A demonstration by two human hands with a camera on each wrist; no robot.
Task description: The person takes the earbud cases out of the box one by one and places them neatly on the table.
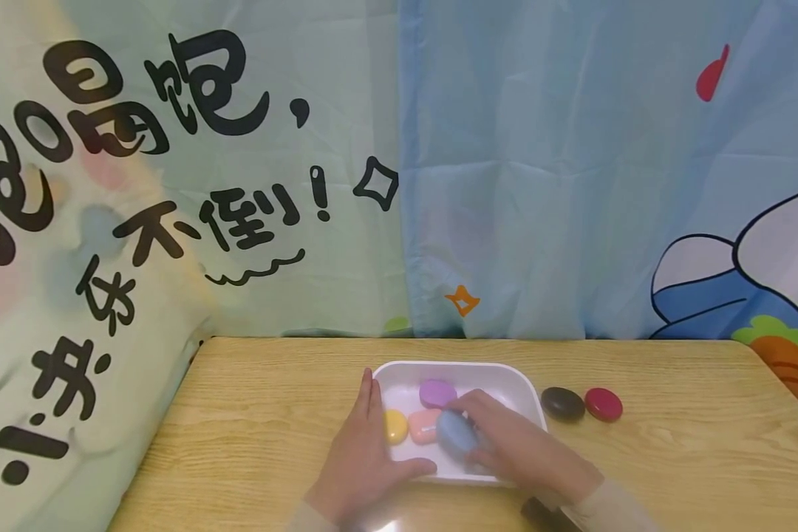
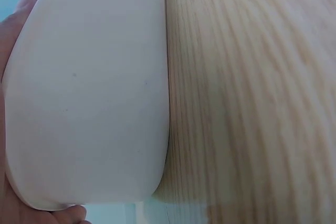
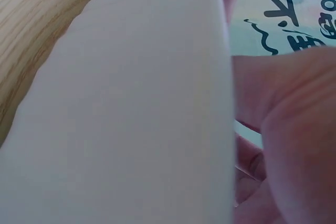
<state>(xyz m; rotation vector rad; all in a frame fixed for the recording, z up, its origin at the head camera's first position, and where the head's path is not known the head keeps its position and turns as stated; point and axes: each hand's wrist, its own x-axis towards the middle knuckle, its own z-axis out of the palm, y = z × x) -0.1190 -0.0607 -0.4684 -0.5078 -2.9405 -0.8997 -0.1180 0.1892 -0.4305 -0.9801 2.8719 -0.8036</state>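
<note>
A white tray sits on the table with smooth rounded pieces inside. My right hand reaches over its right side and pinches a blue oval piece, tilted beside a pink rounded piece. A purple oval piece lies toward the tray's back, and a yellow round piece is near its left side. My left hand rests along the tray's left side, fingers straight, thumb over the near rim. The tray's outer wall fills much of the left wrist view.
Right of the tray, a black oval piece and a dark red round piece lie on the wooden table. A dark object shows under my right wrist. A printed curtain hangs behind the table.
</note>
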